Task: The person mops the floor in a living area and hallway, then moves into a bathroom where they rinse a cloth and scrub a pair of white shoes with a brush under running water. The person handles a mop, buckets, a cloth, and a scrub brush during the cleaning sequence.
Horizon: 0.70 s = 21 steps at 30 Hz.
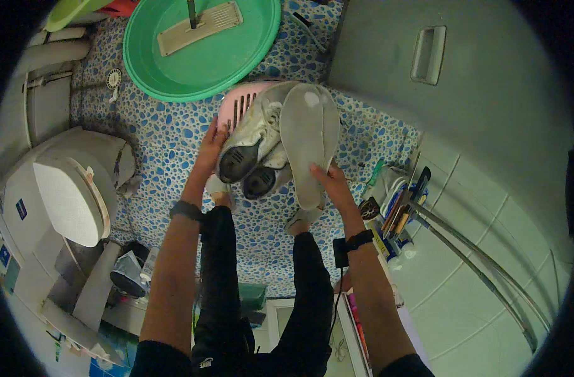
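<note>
Before me is a pink plastic basket (228,107) with slotted sides. A pair of white shoes (254,134) lies in it, dark linings showing at the heels, and hides most of it. My left hand (211,147) grips the basket's left edge, its fingertips partly hidden. Two pale insoles (307,136), one overlapping the other, lie along the right side of the shoes. My right hand (332,181) holds them near their narrow end, thumb on top and the other fingers mostly hidden beneath.
A green basin (188,75) with a scrubbing-board-like plate stands ahead. At left is a toilet (70,198); at right, a grey appliance or cabinet panel (475,94) has a recessed handle. Brushes and bottles (400,212) crowd the right wall. Pebble-patterned tiles (174,165) cover the floor.
</note>
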Each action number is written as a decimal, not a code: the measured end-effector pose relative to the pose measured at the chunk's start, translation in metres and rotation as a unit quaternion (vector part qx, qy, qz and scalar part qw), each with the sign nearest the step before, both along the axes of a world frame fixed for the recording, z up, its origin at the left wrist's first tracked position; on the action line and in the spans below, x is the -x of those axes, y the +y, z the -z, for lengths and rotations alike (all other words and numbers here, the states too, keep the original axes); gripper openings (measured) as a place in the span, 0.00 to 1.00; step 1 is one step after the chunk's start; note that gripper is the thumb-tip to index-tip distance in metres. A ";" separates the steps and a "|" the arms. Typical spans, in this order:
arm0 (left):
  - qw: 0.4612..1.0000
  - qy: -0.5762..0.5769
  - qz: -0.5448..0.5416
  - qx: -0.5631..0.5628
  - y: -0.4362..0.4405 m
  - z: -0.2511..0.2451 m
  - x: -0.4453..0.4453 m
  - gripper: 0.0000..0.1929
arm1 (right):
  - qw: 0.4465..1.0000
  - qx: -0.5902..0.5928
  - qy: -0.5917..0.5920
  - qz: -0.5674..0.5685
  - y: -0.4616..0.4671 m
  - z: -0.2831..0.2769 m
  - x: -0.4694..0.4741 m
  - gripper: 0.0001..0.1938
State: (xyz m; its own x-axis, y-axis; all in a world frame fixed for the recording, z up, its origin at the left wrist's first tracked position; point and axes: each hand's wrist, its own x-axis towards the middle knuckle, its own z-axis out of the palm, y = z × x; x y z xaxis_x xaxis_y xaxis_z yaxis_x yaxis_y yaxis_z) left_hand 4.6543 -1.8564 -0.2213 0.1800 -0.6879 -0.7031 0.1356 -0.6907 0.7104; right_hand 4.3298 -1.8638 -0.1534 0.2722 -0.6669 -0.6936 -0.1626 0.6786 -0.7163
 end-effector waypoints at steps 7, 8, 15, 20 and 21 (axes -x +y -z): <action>0.933 -0.161 0.202 0.251 0.005 -0.066 0.004 0.29 | 0.973 -0.016 0.124 0.192 0.008 -0.045 -0.052 0.21; 0.944 -0.162 0.187 0.218 0.009 -0.068 0.011 0.29 | 0.974 -0.073 0.128 0.170 0.009 -0.051 -0.061 0.21; 0.983 -0.118 0.076 0.120 0.043 -0.059 0.042 0.25 | 0.988 -0.099 0.060 0.106 0.017 -0.044 -0.132 0.22; 0.994 -0.099 -0.048 0.028 0.087 -0.076 0.035 0.23 | 0.989 -0.120 0.078 -0.039 0.035 -0.030 -0.109 0.22; 0.992 -0.105 -0.071 0.013 0.102 -0.085 0.033 0.23 | 0.993 -0.100 0.049 -0.040 0.042 -0.028 -0.097 0.22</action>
